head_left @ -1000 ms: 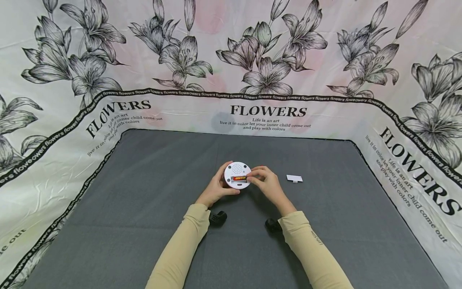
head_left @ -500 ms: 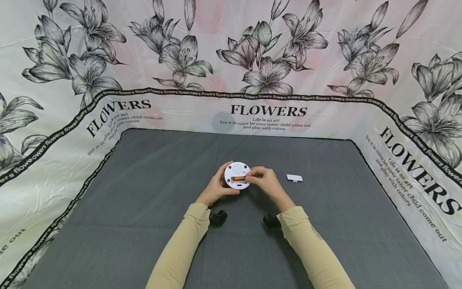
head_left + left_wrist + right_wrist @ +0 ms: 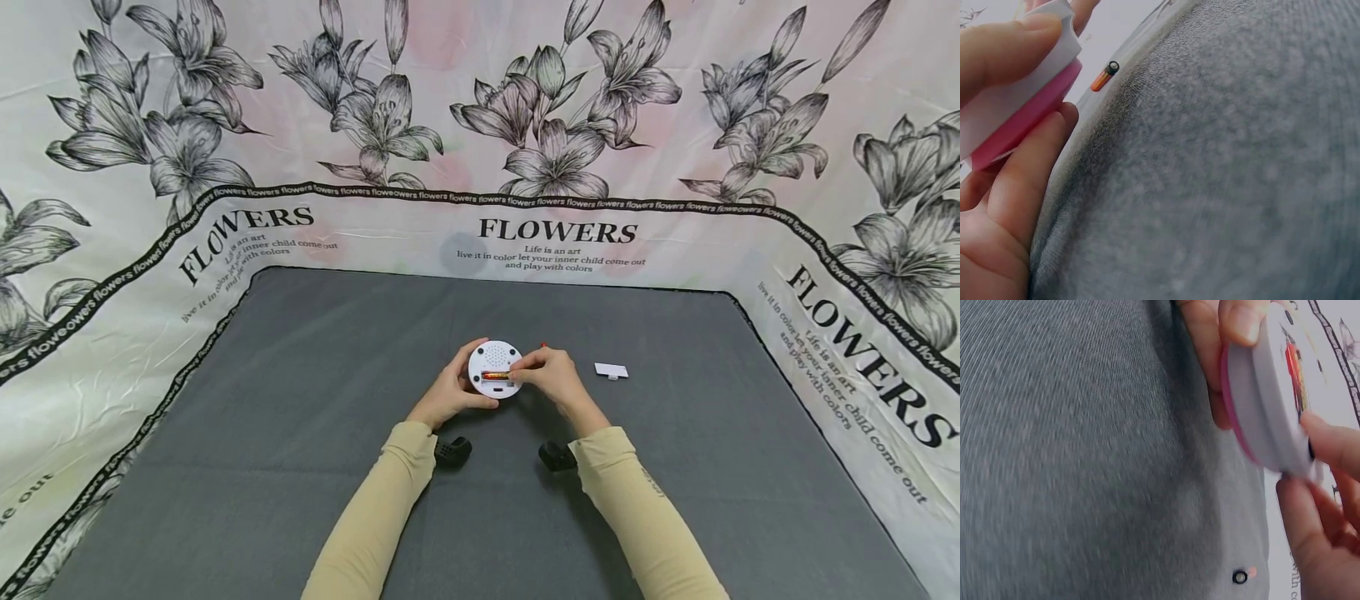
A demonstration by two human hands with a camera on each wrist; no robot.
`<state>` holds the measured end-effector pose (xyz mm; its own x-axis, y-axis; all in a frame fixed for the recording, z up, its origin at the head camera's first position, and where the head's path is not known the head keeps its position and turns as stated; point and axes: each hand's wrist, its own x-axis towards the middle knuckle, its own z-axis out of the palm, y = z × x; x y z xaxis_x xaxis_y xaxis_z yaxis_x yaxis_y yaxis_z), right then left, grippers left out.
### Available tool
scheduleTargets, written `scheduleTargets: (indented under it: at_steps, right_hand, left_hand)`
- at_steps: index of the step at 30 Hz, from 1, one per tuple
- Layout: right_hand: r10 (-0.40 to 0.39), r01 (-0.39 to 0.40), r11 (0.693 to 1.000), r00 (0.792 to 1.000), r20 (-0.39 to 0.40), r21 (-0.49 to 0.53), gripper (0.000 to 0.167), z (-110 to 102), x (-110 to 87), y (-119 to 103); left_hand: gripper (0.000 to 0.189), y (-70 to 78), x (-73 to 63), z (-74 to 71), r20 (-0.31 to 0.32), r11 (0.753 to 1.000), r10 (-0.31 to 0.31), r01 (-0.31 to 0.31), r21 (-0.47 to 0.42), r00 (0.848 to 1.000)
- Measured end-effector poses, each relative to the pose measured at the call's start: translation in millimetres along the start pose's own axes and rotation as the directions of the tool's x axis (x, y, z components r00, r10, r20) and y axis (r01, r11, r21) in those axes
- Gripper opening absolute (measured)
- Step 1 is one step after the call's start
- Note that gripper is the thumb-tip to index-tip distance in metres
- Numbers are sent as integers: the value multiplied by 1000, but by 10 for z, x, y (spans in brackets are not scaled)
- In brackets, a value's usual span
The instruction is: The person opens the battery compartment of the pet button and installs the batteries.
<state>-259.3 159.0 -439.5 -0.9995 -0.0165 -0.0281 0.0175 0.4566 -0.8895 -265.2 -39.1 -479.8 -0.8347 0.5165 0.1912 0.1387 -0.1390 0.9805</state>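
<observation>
My left hand [image 3: 453, 383] grips a round white-and-pink device [image 3: 495, 354] by its left side, underside facing up. Small holes, dark feet and an open battery compartment show on that face. An orange-and-black battery [image 3: 496, 376] lies in the compartment. My right hand [image 3: 557, 379] has curled fingers at the battery's right end. In the right wrist view, one fingertip [image 3: 1315, 428] touches the battery's end while another digit [image 3: 1294, 500] sits against the device's rim. The left wrist view shows my left thumb [image 3: 1013, 47] on the white face and fingers below the pink side.
A white battery cover [image 3: 611, 370] with a small tab lies on the grey cloth [image 3: 337, 358] to the right. Another battery [image 3: 1105, 76] lies on the cloth, mostly hidden behind my right hand in the head view. A patterned sheet [image 3: 555, 233] surrounds the cloth.
The device has shifted slightly toward me and to the right. My right wrist has moved a little left, and the red tip of the loose battery now shows behind that hand.
</observation>
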Motion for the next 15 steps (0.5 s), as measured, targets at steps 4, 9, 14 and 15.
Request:
scheduleTargets:
  at_steps: [4,9,14,15]
  right_hand:
    - [23,-24,999,999,-25,-28,13,28,18,-19]
    - [-17,15,999,998,-60,-39,11,59,17,-2]
    - [-83,80,996,994,-73,-44,10,67,9,17]
    - [-95,92,995,993,-70,-40,10,62,5,18]
  left_hand:
    - [96,-9,-3,-6,-3,1000,1,-1,-5,1000]
    - [96,-26,-4,-11,-6,1000,-6,6,-29,1000]
    - [96,-38,6,-17,-3,1000,18,-18,-25,1000]
    - [96,-41,7,-18,-1,999,24,-24,-25,1000]
